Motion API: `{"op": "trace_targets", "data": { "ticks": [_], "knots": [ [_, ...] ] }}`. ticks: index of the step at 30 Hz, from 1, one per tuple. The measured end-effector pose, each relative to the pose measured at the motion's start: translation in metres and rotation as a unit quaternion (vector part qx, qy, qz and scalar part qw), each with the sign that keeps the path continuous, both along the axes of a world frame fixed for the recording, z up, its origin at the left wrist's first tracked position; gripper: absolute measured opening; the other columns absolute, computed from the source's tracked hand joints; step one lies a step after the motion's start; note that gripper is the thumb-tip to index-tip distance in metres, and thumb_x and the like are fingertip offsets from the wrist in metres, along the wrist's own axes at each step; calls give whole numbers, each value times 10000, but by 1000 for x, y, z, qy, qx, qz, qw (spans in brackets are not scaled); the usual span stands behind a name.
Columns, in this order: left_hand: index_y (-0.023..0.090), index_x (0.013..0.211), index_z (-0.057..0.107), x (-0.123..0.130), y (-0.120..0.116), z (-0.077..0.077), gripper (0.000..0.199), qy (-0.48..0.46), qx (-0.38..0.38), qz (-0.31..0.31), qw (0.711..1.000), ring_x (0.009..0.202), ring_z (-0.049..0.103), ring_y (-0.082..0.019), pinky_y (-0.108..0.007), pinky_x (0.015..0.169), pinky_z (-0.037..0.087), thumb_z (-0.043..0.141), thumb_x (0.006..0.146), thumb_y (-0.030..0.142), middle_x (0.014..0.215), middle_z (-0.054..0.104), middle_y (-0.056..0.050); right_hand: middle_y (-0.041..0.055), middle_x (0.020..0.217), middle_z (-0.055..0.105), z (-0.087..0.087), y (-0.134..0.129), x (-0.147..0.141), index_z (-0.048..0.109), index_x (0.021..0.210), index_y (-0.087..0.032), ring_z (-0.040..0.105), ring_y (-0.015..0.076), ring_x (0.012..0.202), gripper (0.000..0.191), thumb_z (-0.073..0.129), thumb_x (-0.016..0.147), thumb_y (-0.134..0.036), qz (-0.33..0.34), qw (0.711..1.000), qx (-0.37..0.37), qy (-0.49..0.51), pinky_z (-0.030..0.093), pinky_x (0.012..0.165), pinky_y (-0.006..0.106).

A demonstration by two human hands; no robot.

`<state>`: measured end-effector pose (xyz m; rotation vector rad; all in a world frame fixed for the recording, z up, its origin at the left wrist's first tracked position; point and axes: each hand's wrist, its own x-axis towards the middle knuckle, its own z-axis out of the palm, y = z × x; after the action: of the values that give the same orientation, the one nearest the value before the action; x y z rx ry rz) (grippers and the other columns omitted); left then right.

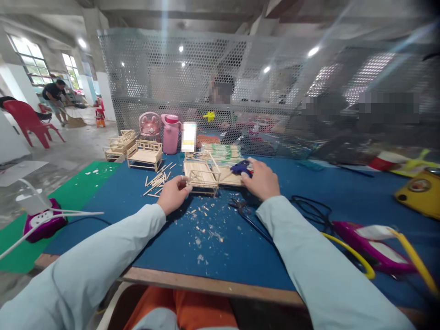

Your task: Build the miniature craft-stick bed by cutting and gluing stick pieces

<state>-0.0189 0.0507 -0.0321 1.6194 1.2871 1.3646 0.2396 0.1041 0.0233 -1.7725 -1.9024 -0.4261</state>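
On the blue table mat, a miniature bench (201,175) made of thin wooden sticks stands in front of me. My left hand (173,195) pinches its left front corner, fingertips and thumb closed together. My right hand (263,179) is wrapped around a blue hot glue gun (240,167), whose nozzle points left toward the bench's right side. Under the gun lies a flat wooden piece (231,178), partly covered. A pair of dark-handled pliers (242,208) rests on the mat below my right hand. Loose wooden sticks (158,179) are scattered left of the bench.
More stick benches (145,155) stand at the back left, beside a pink bottle (171,134). Bundled sticks (222,153) lie behind the work. A perforated metal screen (165,78) borders the table. Purple power strips (374,250) and cables sit on both sides. A person (57,101) sweeps far left.
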Motion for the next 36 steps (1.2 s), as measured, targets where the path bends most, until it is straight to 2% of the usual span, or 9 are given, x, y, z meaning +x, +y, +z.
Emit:
{"op": "trace_targets", "data": {
  "ticks": [3,6,11,16,22,27,30,34,36],
  "knots": [
    [148,941,590,-1,-4,4,253,28,13,47,998,755,593,-150,-292,725,471,622,700,220,909,645,-79,131,992,608,4,-15,-14,559,1081,-135,548,265,947,374,495,753,-304,61,988,134,51,426,844,380],
    [138,910,598,-3,-5,8,228,57,17,71,996,757,587,-167,-313,725,468,621,700,225,916,636,-93,74,821,581,3,-25,-30,570,972,-157,543,218,793,278,515,744,-307,127,967,189,111,446,768,341],
    [139,788,609,-6,-2,10,97,42,9,18,999,670,576,-142,-287,697,459,574,731,210,754,643,-49,43,760,555,-8,-24,-39,564,938,-167,515,178,689,219,454,761,-235,198,958,135,160,436,677,300],
    [140,800,619,-6,-4,13,105,34,1,8,999,653,581,-134,-267,670,450,579,725,202,777,657,-47,75,851,583,-13,-28,-44,573,1027,-152,529,182,731,338,404,735,-139,250,963,27,102,428,681,289],
    [145,773,640,-8,-1,16,103,-7,-16,18,1000,576,563,-128,-263,645,450,627,684,195,658,640,-21,101,936,617,-15,-31,-50,588,1036,-139,546,216,856,388,419,690,-96,219,974,-25,53,433,771,313],
    [151,758,646,-10,4,12,96,-19,-23,23,999,579,550,-125,-255,636,448,630,674,194,602,618,-8,110,1261,544,-17,-20,-43,568,1151,-151,472,261,1117,480,432,695,-89,156,986,-51,-23,364,924,382],
    [145,737,635,-10,7,9,90,-40,-26,3,999,570,533,-110,-241,616,440,628,672,208,608,613,-3,100,1332,490,-13,-16,-36,507,1229,-162,425,256,1191,527,432,710,-109,133,988,-67,-38,328,966,400],
    [143,744,623,-10,10,5,95,-51,-25,-7,998,571,522,-93,-230,602,434,614,684,216,669,624,-9,123,1308,494,-7,-16,-22,396,1316,-168,437,290,1171,615,495,709,-195,27,996,-80,-19,341,942,434],
    [145,754,623,-11,10,4,98,-50,-22,-5,998,585,528,-92,-227,603,434,607,690,216,702,632,-16,146,1339,453,-7,-18,-17,306,1364,-168,413,323,1187,748,576,679,-297,-8,994,-104,-26,348,926,470]
  ]
}}
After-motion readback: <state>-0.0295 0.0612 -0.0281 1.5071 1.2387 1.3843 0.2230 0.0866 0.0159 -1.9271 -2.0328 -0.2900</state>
